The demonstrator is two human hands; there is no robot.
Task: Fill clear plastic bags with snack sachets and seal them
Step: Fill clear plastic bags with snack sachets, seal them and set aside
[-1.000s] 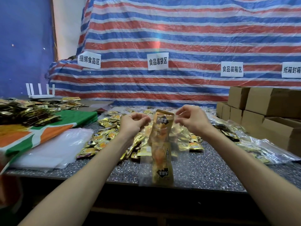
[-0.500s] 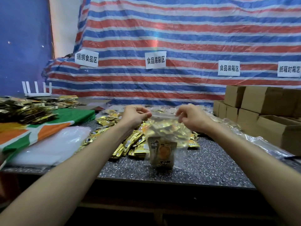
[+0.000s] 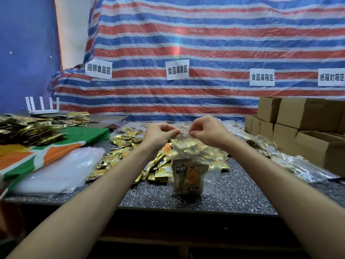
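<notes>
Stretches both arms (image 3: pixel 119 176) forward and pinches the top edge of the clear bag (image 3: pixel 194 152) with left hand (image 3: pixel 160 134) and right hand (image 3: pixel 205 131), sachets (image 3: pixel 188 176) inside, upright on the worktop (image 3: pixel 233 193), below the sign (image 3: pixel 177 69) 食品装袋区.

A red, white and blue striped tarp (image 3: pixel 205 43) fills the back, with four white paper signs (image 3: pixel 177 69) pinned across it. A blue wall (image 3: pixel 24 53) stands upper left. Below lies a dark speckled table (image 3: pixel 233 195), with cardboard boxes (image 3: pixel 298 116) stacked at right.

The 2 sachets (image 3: pixel 189 177) now sit at the bottom of the clear bag (image 3: pixel 212 171). The left hand (image 3: pixel 158 136) and right hand (image 3: pixel 207 132) pinch its top closer together.
</notes>
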